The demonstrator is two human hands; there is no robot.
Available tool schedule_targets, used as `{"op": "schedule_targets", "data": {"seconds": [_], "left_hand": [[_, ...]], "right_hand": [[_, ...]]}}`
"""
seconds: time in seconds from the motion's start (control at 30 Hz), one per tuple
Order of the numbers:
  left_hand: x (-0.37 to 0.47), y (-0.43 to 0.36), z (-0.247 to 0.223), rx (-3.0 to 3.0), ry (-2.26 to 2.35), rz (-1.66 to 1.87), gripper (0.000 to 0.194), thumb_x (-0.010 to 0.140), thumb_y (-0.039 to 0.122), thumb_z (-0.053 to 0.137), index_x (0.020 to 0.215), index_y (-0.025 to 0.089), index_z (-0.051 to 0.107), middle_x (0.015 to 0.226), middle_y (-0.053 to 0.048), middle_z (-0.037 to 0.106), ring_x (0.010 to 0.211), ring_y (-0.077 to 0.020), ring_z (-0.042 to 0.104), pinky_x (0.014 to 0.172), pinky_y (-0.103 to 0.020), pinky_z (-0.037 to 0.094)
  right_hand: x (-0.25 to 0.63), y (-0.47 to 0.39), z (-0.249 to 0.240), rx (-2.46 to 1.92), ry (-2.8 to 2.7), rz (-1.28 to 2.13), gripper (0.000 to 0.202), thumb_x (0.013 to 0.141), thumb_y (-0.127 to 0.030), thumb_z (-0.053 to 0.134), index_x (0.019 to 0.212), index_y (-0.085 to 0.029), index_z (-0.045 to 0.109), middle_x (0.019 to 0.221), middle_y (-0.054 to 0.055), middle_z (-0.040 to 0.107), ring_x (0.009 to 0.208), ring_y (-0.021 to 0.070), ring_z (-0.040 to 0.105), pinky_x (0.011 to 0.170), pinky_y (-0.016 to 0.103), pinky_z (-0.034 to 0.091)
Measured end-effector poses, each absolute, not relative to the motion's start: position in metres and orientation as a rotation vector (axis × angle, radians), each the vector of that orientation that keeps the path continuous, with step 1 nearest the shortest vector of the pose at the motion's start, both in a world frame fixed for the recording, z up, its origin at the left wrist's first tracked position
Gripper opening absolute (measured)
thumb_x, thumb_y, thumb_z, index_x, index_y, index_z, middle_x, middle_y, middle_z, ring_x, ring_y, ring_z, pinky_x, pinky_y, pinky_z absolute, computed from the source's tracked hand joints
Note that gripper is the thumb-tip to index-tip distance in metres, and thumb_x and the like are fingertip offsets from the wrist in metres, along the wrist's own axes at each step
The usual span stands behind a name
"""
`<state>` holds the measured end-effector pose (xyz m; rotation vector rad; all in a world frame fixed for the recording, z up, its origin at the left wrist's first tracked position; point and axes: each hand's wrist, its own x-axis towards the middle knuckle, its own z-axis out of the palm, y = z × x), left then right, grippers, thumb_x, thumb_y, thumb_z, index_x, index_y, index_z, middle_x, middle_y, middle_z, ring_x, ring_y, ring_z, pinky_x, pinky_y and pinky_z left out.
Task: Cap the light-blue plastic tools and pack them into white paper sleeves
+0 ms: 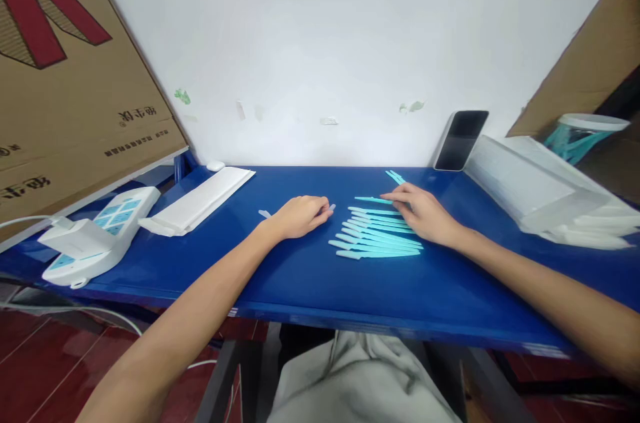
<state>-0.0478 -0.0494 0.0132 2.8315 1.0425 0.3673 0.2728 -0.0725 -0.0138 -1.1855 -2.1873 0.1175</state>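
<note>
Several slim turquoise eyebrow razors lie side by side in a loose row on the blue table, their pale ends to the left. At the far end of this row my right hand is closed on the handle end of one razor. Two more turquoise sticks lie just beyond its fingers. To the left of the row, my left hand rests low over the table with its fingers closed, and a small translucent cap shows at the fingertips. Behind its wrist lies another small translucent piece.
On the left are a white power strip with a plugged-in adapter, a flat white packet and a cardboard box. A phone leans on the wall at right, near white bags and a tub holding turquoise sticks.
</note>
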Motion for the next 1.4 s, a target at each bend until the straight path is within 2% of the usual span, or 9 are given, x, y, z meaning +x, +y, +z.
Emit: {"op": "schedule_targets", "data": {"seconds": [0.17, 0.33, 0.57, 0.8, 1.0, 1.13, 1.23, 1.33, 1.4], "left_hand": [[-0.042, -0.054, 0.015, 2.920, 0.930, 0.461, 0.043, 0.110, 0.041, 0.034, 0.078, 0.019, 0.053, 0.078, -0.004, 0.065, 0.066, -0.0173, 0.058, 0.064, -0.030, 0.034], [-0.038, -0.058, 0.014, 2.987, 0.862, 0.526, 0.038, 0.110, 0.040, 0.035, 0.089, 0.019, 0.058, 0.086, -0.004, 0.068, 0.075, -0.0177, 0.063, 0.068, -0.028, 0.037], [-0.037, -0.059, 0.014, 3.014, 0.816, 0.487, 0.030, 0.109, 0.031, 0.036, 0.087, 0.020, 0.053, 0.081, -0.002, 0.063, 0.067, -0.0157, 0.057, 0.064, -0.028, 0.034], [-0.033, -0.062, 0.015, 3.016, 0.768, 0.478, 0.034, 0.110, 0.035, 0.032, 0.087, 0.020, 0.051, 0.080, -0.001, 0.062, 0.067, -0.0158, 0.056, 0.064, -0.027, 0.036], [-0.015, -0.070, 0.006, 3.025, 0.746, 0.660, 0.038, 0.112, 0.033, 0.024, 0.088, 0.019, 0.051, 0.085, -0.004, 0.063, 0.073, -0.0163, 0.058, 0.069, -0.028, 0.040], [-0.015, -0.067, 0.010, 3.143, 0.815, 0.655, 0.042, 0.111, 0.040, 0.025, 0.095, 0.019, 0.057, 0.085, -0.005, 0.066, 0.074, -0.0179, 0.060, 0.068, -0.029, 0.040], [-0.030, -0.058, 0.020, 3.180, 0.970, 0.599, 0.047, 0.110, 0.046, 0.025, 0.100, 0.019, 0.062, 0.090, -0.007, 0.068, 0.083, -0.0209, 0.064, 0.072, -0.031, 0.041], [-0.059, -0.044, 0.030, 3.047, 1.329, 0.557, 0.050, 0.109, 0.046, 0.026, 0.090, 0.019, 0.063, 0.091, -0.009, 0.069, 0.085, -0.0235, 0.065, 0.071, -0.032, 0.040], [-0.085, -0.033, 0.034, 2.869, 1.598, 0.511, 0.051, 0.107, 0.050, 0.028, 0.079, 0.020, 0.059, 0.082, -0.008, 0.068, 0.077, -0.0239, 0.063, 0.065, -0.031, 0.037]], "right_hand": [[0.267, -0.083, -0.002, -1.101, -2.226, 0.101, 0.031, 0.101, -0.030, 0.045, 0.110, -0.019, 0.073, 0.101, 0.012, 0.066, 0.091, 0.0257, 0.066, 0.083, 0.043, 0.056], [0.261, -0.093, 0.005, -1.088, -2.319, 0.202, 0.030, 0.105, -0.034, 0.039, 0.113, -0.021, 0.065, 0.110, 0.010, 0.071, 0.100, 0.0260, 0.067, 0.088, 0.042, 0.052], [0.259, -0.096, 0.007, -1.109, -2.296, 0.289, 0.030, 0.104, -0.040, 0.044, 0.109, -0.021, 0.067, 0.109, 0.008, 0.074, 0.092, 0.0230, 0.069, 0.078, 0.035, 0.052], [0.257, -0.098, 0.006, -1.071, -2.290, 0.265, 0.029, 0.104, -0.037, 0.046, 0.110, -0.020, 0.069, 0.107, 0.007, 0.074, 0.090, 0.0213, 0.069, 0.078, 0.034, 0.051], [0.241, -0.105, 0.006, -1.038, -2.223, 0.193, 0.028, 0.104, -0.032, 0.047, 0.107, -0.020, 0.071, 0.098, 0.007, 0.075, 0.086, 0.0205, 0.068, 0.077, 0.034, 0.051], [0.238, -0.105, 0.010, -0.983, -2.239, 0.127, 0.028, 0.103, -0.031, 0.047, 0.108, -0.020, 0.073, 0.098, 0.008, 0.075, 0.086, 0.0214, 0.068, 0.078, 0.035, 0.052], [0.247, -0.098, 0.010, -0.988, -2.288, 0.071, 0.031, 0.102, -0.029, 0.046, 0.111, -0.020, 0.074, 0.102, 0.010, 0.076, 0.093, 0.0244, 0.068, 0.083, 0.040, 0.054], [0.263, -0.086, 0.004, -1.073, -2.282, 0.030, 0.035, 0.101, -0.026, 0.044, 0.115, -0.018, 0.075, 0.105, 0.012, 0.075, 0.096, 0.0270, 0.069, 0.086, 0.044, 0.055], [0.273, -0.079, -0.002, -1.135, -2.271, 0.023, 0.038, 0.100, -0.024, 0.042, 0.117, -0.017, 0.076, 0.105, 0.013, 0.075, 0.098, 0.0277, 0.069, 0.088, 0.046, 0.056]]}}
